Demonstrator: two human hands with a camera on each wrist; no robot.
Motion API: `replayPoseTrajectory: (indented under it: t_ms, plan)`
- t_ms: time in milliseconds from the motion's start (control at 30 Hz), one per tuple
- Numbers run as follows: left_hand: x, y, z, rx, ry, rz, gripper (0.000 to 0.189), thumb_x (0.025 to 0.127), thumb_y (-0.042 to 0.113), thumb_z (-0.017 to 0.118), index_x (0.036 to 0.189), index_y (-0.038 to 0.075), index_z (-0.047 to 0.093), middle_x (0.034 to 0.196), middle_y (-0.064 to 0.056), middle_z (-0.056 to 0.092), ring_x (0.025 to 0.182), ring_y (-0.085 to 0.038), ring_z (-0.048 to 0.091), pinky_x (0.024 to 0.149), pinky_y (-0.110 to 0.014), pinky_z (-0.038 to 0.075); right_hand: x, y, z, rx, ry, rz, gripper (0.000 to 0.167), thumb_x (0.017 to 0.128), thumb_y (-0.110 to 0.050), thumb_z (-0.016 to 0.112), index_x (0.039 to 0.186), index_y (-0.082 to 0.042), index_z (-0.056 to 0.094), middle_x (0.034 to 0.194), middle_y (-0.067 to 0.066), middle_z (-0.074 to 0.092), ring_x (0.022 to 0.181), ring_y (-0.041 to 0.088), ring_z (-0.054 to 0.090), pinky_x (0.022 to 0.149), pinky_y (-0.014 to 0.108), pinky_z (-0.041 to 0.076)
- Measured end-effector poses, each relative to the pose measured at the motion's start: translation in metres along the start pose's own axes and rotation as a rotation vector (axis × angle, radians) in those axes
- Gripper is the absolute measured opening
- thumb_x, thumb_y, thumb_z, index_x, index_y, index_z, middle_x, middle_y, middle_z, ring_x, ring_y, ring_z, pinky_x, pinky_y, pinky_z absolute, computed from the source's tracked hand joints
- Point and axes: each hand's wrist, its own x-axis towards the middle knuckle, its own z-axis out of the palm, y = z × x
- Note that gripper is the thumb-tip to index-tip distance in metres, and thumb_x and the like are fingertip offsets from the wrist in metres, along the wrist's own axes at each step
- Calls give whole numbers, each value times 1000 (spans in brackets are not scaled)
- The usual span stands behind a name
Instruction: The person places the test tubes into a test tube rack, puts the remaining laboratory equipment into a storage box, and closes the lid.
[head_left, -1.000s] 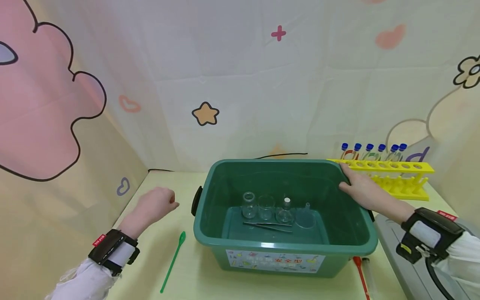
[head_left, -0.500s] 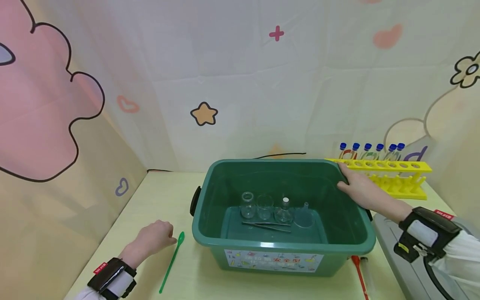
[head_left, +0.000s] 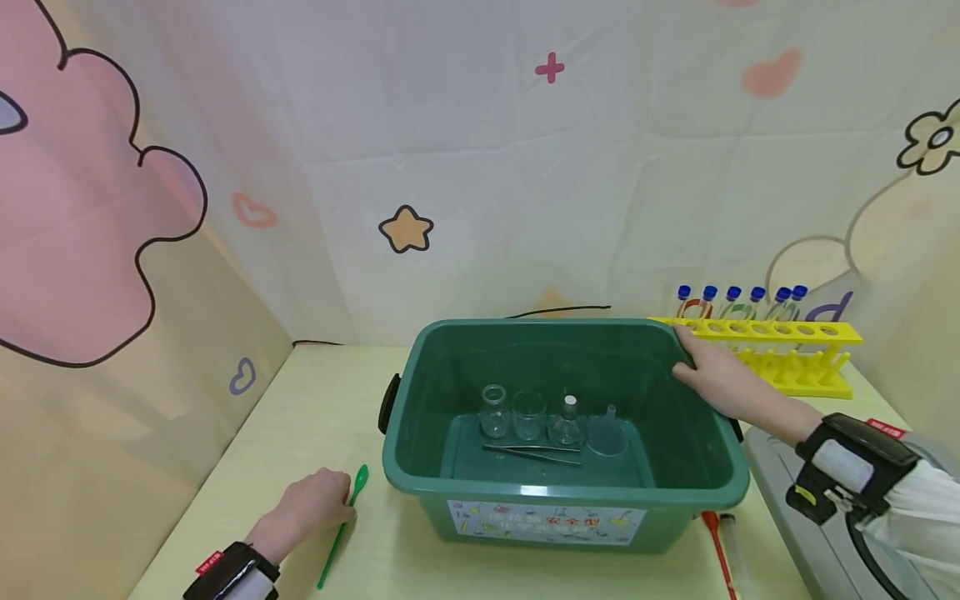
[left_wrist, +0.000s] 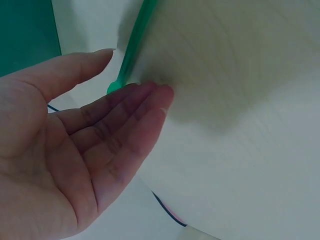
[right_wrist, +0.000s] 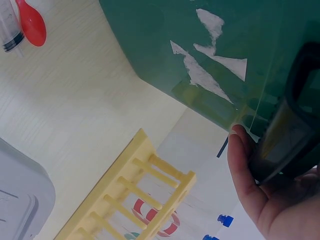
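Observation:
A green plastic spoon [head_left: 361, 478] lies on the table left of a green plastic bin [head_left: 566, 492]. My left hand [head_left: 315, 504] is over its handle; in the left wrist view the thumb and fingers stand apart, with the spoon [left_wrist: 134, 45] beyond the gap. With my right hand [head_left: 727, 379] I grip the bin's right side, its fingers around the black handle [right_wrist: 280, 145] in the right wrist view. Inside the bin are a glass jar [head_left: 494, 414], a beaker [head_left: 529, 417], a white-capped flask [head_left: 566, 428], a clear funnel [head_left: 607, 436] and metal tweezers [head_left: 536, 454].
Behind the right hand stands a yellow test tube rack [head_left: 780, 332] with several blue-capped tubes. A red spoon [head_left: 717, 546] and a clear syringe [head_left: 733, 546] lie by the bin's front right corner. A grey case [head_left: 776, 492] sits at the right edge.
My left hand has come down and towards me, from above the table to the green spoon. The right hand keeps its hold on the bin.

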Motion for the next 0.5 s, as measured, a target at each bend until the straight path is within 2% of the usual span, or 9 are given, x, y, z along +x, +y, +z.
replayPoseTrajectory:
  t_ms: [267, 500]
  plan:
    - [1, -2, 4, 53, 59, 39, 23, 70, 2, 65, 65, 8, 44, 58, 0, 41, 52, -15, 41, 44, -30, 34, 0, 0, 0, 13, 1, -1, 62, 93, -8, 40, 141, 6, 2, 139, 32, 17, 114, 47, 32, 88, 62, 23]
    - [1, -2, 8, 57, 109, 72, 24, 70, -3, 63, 62, 9, 44, 57, 0, 41, 51, -15, 40, 44, -33, 36, 1, 1, 1, 3, 5, 2, 62, 93, -9, 41, 141, 6, 3, 138, 32, 18, 110, 47, 36, 86, 60, 27]
